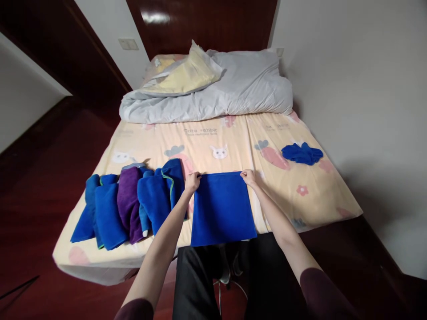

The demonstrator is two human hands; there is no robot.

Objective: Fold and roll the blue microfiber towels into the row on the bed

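Note:
A blue towel lies spread in a near square at the front of the bed, its lower edge by my knees. My left hand pinches its far left corner. At the far right corner, my right hand is closed on the same towel. The far edge runs fairly straight between both hands. Just left of my left arm rests a row of loosely bunched towels, several of them blue and one purple.
A crumpled blue cloth sits to the right on the patterned bed sheet. Across the back of the bed lies a folded grey-white quilt with a pale yellow part. A wall stands close on the right.

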